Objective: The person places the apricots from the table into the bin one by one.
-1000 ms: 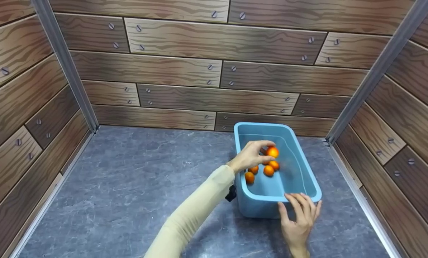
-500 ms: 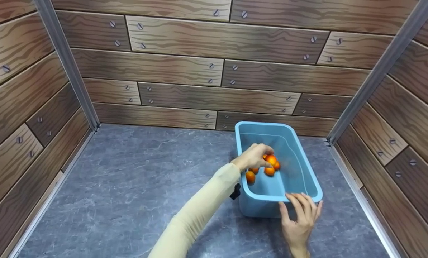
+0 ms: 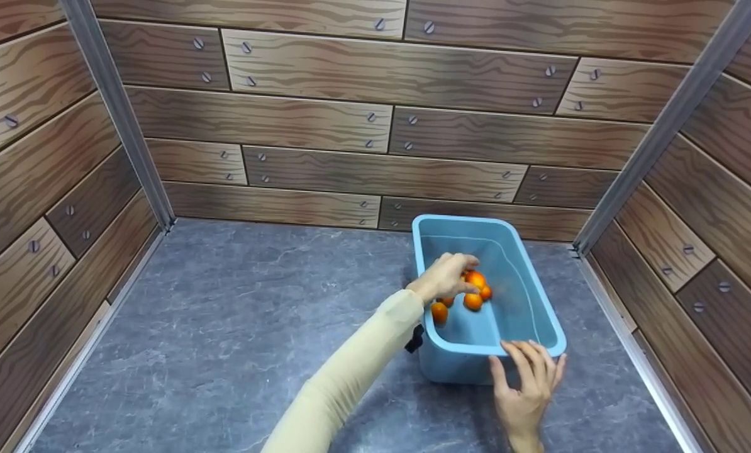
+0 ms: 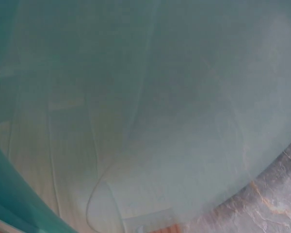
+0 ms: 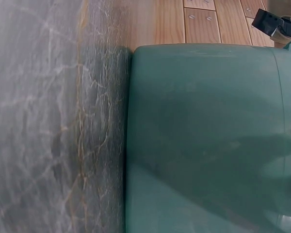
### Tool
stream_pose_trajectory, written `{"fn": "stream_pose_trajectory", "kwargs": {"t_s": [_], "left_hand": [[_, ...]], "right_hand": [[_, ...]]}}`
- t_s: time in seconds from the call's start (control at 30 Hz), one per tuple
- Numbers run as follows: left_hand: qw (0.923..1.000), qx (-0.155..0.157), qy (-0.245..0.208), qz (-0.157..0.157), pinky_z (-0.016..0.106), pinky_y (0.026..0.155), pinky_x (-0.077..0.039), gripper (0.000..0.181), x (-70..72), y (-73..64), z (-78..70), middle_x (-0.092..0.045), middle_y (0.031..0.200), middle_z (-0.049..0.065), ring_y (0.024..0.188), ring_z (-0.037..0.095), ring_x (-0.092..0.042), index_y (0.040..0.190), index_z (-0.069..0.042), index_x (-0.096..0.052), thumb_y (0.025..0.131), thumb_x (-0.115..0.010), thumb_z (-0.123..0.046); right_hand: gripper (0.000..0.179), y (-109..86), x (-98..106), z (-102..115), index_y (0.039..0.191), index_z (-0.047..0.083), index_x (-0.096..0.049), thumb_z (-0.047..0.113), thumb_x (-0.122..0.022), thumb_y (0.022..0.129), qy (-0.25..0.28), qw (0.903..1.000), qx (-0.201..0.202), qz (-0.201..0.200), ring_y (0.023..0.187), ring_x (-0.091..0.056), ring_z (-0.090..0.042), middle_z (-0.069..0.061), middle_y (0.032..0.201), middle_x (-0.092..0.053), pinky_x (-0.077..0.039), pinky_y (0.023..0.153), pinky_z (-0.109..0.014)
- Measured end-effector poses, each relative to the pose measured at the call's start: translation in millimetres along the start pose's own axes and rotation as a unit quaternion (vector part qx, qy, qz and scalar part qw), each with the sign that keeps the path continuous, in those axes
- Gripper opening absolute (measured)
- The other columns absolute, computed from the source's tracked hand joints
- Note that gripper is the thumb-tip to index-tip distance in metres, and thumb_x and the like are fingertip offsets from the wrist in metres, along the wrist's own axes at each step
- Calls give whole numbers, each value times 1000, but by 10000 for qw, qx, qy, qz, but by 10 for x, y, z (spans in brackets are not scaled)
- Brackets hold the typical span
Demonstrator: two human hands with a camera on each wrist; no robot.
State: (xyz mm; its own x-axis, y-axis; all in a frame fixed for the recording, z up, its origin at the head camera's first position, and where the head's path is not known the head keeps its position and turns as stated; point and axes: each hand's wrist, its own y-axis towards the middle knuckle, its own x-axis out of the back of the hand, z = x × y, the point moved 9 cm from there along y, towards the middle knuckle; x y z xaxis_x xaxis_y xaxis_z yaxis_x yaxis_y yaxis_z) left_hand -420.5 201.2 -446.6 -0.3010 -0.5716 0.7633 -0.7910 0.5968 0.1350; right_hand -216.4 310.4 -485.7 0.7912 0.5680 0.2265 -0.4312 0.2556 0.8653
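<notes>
A blue plastic tub (image 3: pixel 467 346) stands on the floor, right of centre. Several small oranges (image 3: pixel 439 312) lie inside it, towards its left side. My left hand (image 3: pixel 445 275) reaches in over the left rim, with thumb and fingers around one small orange (image 3: pixel 475 279) low among the others; its far side is partly hidden by the hand. My right hand (image 3: pixel 525 396) grips the near rim, fingers over the edge and thumb against the outside. The tub's wall (image 4: pixel 184 121) fills most of the left wrist view. Its outer side (image 5: pixel 208 121) shows in the right wrist view.
Wood-patterned panels (image 3: pixel 325 119) form walls at the back and both sides, joined by grey metal corner posts (image 3: pixel 114 113). Grey marbled flooring (image 3: pixel 237 302) extends to the left of the tub. A black wrist device (image 3: pixel 414 338) sits beside the tub's left wall.
My left hand has lowered the small orange towards the others in the tub, then stayed nearly still over the last half second. My right hand keeps its grip on the rim.
</notes>
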Motion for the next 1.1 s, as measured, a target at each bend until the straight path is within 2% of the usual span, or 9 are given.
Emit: {"fn": "stream_pose_trajectory", "kwargs": {"t_s": [0.2,0.3,0.47,0.57,0.77,0.93,1.1], "left_hand": [[9997,-164,107,-173,26,101,-48,59,49,6,8,-58,140,5,124,15,-58,142,-6,-50,93,-67,-34],[9991,-189,-132,-351,25,101,-48,55,98,-4,23,-58,139,5,124,15,-58,141,-6,-52,95,-65,-33],[9961,-300,-476,-679,25,100,-49,47,182,-49,31,-60,137,5,122,13,-59,137,-8,-57,97,-62,-32],[9930,-412,-645,-903,24,100,-48,44,236,-86,32,-62,136,3,122,13,-60,135,-10,-59,98,-60,-33],[9857,-688,-983,-1179,22,99,-48,41,304,-212,52,-63,134,4,122,14,-60,133,-8,-60,99,-59,-31],[9808,-920,-895,-1472,25,104,-45,36,363,-369,106,-64,132,6,125,16,-58,130,-8,-63,98,-61,-25],[9742,-1098,-793,-1803,29,108,-42,35,486,-567,192,-64,132,8,130,19,-54,128,-9,-64,98,-61,-26]], "right_hand": [[31,9,-11,-10,102,9,-77,35,-77,84,108,9999,70,-68,118,-51,-28,-15,104,-68,-4,117,-64],[31,12,-17,-17,102,9,-77,34,-78,83,110,9999,85,-90,117,-51,-29,-15,104,-69,-4,117,-64],[28,14,-32,-32,102,9,-76,26,-81,80,86,9999,41,-49,120,-51,-23,-15,105,-68,-4,117,-64],[29,27,-41,-38,102,9,-76,28,-81,82,74,10000,32,-29,119,-51,-24,-15,104,-68,-4,117,-64],[38,48,-35,-31,101,8,-76,42,-73,87,86,9999,43,-99,118,-51,-30,-16,104,-68,-4,117,-64],[40,75,6,-18,98,7,-76,46,-70,89,-140,9996,9,-263,115,-53,-32,-16,101,-69,-2,117,-64],[40,144,49,35,95,7,-77,45,-68,90,-443,9977,138,-499,104,-58,-36,-16,97,-71,-4,117,-64]]}}
